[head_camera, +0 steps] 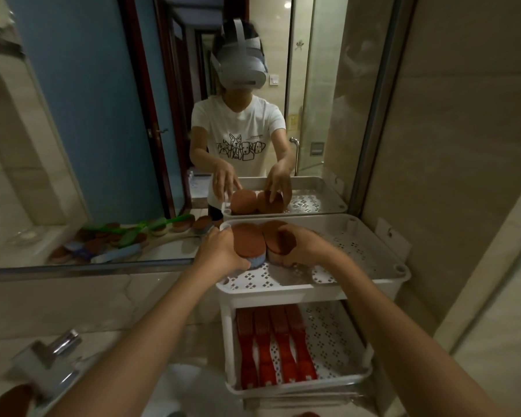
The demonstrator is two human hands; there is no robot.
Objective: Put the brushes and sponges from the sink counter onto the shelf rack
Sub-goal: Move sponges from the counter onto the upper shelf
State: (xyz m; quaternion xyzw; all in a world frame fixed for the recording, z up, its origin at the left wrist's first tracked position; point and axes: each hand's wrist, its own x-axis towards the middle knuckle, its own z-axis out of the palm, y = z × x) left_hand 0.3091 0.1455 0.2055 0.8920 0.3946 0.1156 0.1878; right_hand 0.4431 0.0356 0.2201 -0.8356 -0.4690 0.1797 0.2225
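Head view: white shelf rack stands at the right of the table, against the mirror. Top tray holds two brown-topped sponges side by side at its back left. Left hand, grip closed around the blue-based sponge. Right hand, grip closed around the pink-based sponge; both sponges rest on the perforated tray floor, touching each other. Lower tray: four red brushes lie parallel on its left half. Chrome faucet at lower left. Mirror reflects further brushes and sponges lying on the table.
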